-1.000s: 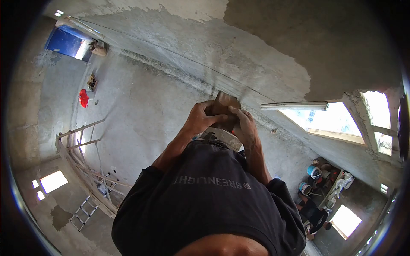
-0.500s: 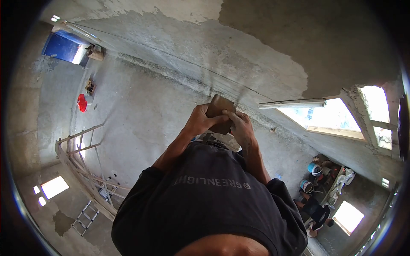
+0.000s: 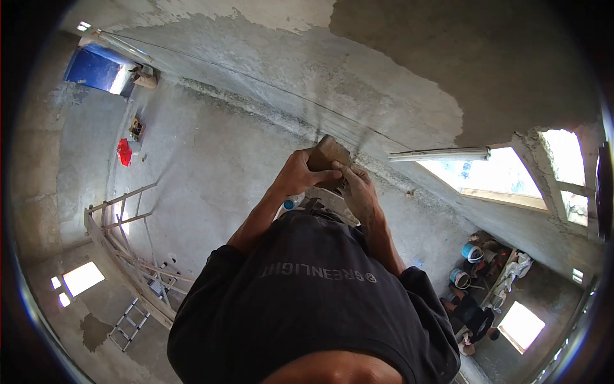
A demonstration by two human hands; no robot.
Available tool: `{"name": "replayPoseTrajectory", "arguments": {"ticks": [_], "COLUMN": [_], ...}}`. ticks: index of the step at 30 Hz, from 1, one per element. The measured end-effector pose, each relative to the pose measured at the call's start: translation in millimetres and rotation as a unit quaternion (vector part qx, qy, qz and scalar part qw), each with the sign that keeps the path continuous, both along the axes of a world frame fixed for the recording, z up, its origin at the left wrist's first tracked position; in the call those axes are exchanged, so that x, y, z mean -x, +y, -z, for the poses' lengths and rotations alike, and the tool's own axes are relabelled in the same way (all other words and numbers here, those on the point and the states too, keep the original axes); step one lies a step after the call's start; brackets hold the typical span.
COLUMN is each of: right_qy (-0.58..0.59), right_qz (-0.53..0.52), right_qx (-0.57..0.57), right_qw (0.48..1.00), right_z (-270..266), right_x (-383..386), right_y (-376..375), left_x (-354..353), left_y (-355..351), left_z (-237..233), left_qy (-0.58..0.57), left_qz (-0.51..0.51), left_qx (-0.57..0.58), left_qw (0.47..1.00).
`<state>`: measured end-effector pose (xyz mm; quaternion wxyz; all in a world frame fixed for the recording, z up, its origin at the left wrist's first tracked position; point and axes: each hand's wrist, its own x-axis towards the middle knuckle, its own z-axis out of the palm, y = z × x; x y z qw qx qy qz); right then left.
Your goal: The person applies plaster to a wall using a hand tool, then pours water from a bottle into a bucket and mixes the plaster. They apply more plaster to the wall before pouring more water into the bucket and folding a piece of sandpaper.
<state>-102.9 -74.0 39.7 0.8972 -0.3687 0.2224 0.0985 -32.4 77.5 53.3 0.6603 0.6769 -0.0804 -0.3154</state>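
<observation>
My left hand (image 3: 295, 174) is closed around the left side of a flat, brown rectangular pad (image 3: 331, 152), with its thumb lying across the lower face. My right hand (image 3: 358, 185), dusty with grey, pinches the pad at its lower right edge. I cannot make out what the pad is made of. It is held up in front of my chest, tilted, with its far edge towards the wall. Behind and below my hands, partly hidden by my shirt, are a blue round thing (image 3: 292, 203) and a pale grey surface (image 3: 336, 201).
A grey wall (image 3: 268, 61) with a darker plaster patch (image 3: 409, 45) rises ahead. Wooden scaffolding (image 3: 105, 237) and a ladder (image 3: 129, 325) stand left. Buckets (image 3: 472, 253) and a crouching person (image 3: 474, 317) are at lower right. A red thing (image 3: 124, 152) lies far left.
The pad has moved slightly up and tilted away, so less of its lower part shows. My hands shifted a little with it, and the blue round thing below is more visible.
</observation>
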Motion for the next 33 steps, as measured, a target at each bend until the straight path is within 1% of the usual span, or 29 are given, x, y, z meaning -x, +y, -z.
{"name": "replayPoseTrajectory", "arguments": {"ticks": [2, 3, 5, 6, 8, 9, 11, 12, 14, 15, 16, 17, 18, 20, 21, 23, 24, 26, 27, 29, 30, 32, 33], "right_qy": [0.026, 0.026, 0.041, 0.042, 0.041, 0.041, 0.037, 0.037, 0.012, 0.012, -0.006, -0.023, -0.023, -0.014, -0.014, -0.026, -0.026, -0.051, -0.052, -0.064, -0.064, -0.052, -0.052], "right_qz": [-0.027, -0.027, 0.002, 0.001, -0.007, -0.006, -0.008, -0.01, 0.043, 0.044, 0.014, -0.016, -0.015, -0.048, -0.048, 0.004, 0.004, 0.04, 0.04, 0.048, 0.048, -0.044, -0.046], "right_qx": [0.015, 0.015, 0.037, 0.036, -0.011, -0.01, 0.009, 0.009, -0.027, -0.027, 0.07, 0.166, 0.166, 0.331, 0.332, 0.406, 0.406, 0.422, 0.422, 0.291, 0.292, 0.348, 0.349], "right_qw": [0.999, 0.999, 0.998, 0.998, 0.999, 0.999, 0.999, 0.999, 0.999, 0.999, 0.997, 0.986, 0.986, 0.942, 0.942, 0.914, 0.914, 0.904, 0.904, 0.953, 0.953, 0.935, 0.935], "right_z": [-9.6, -9.3, -6.7, -2.8, 7.0, 8.9, 9.0, 6.1, -2.7, -2.0, -0.6, 0.1, -0.2, -1.2, -2.0, -3.7, -1.7, 3.1, 2.2, -1.8, 1.4, 5.7, 2.6], "right_x": [-0.6, -0.7, -1.5, -0.4, 1.3, 2.5, 1.7, 1.1, -0.3, -0.4, -1.4, -1.8, -1.4, -1.4, -1.3, -3.2, -3.0, -2.1, -2.2, -1.8, -0.8, 0.0, 0.4], "right_y": [-2.8, -3.3, -2.8, -2.7, -5.0, -4.7, 0.7, 1.3, -0.3, -1.8, -4.3, -5.9, -6.5, -8.2, -7.2, -3.3, -3.0, -2.0, -2.2, -2.8, -4.3, -6.7, -6.3], "left_x": [-0.3, 0.8, 3.0, 3.9, 2.9, 2.0, -1.8, -2.4, -5.1, -7.2, -10.6, -12.6, -12.0, -10.3, -9.3, -8.9, -7.2, -2.6, -2.0, -1.2, -1.5, -3.3, -3.9], "left_y": [0.1, -0.9, -1.3, -0.2, -0.4, -0.5, 3.0, 3.9, 3.3, 4.9, 7.3, 8.0, 8.2, 7.2, 6.7, 5.7, 3.5, -3.0, -4.3, -7.2, -9.4, -12.3, -11.1], "left_z": [-7.1, -9.0, -11.3, -9.8, -5.4, -5.2, -7.3, -10.5, -19.0, -13.6, -3.2, 1.1, 4.2, 7.1, 8.9, 12.2, 13.3, 14.7, 13.6, 8.3, 4.3, -2.7, -1.0], "left_qy": [-0.034, -0.034, -0.12, -0.119, -0.161, -0.161, -0.195, -0.194, -0.139, -0.139, -0.123, -0.105, -0.105, -0.124, -0.124, -0.035, -0.036, -0.054, -0.055, -0.037, -0.037, -0.073, -0.072], "left_qz": [0.053, 0.053, 0.064, 0.063, 0.076, 0.076, 0.094, 0.092, 0.053, 0.055, 0.041, 0.026, 0.028, -0.017, -0.016, -0.058, -0.058, -0.103, -0.104, -0.102, -0.102, -0.079, -0.08], "left_qx": [-0.087, -0.087, -0.159, -0.16, -0.169, -0.168, -0.15, -0.15, -0.111, -0.111, -0.05, 0.011, 0.012, -0.084, -0.084, -0.07, -0.07, -0.024, -0.023, -0.066, -0.066, -0.114, -0.114], "left_qw": [0.994, 0.994, 0.978, 0.978, 0.969, 0.97, 0.965, 0.965, 0.983, 0.982, 0.99, 0.994, 0.994, 0.989, 0.989, 0.995, 0.995, 0.993, 0.993, 0.992, 0.992, 0.988, 0.988]}}
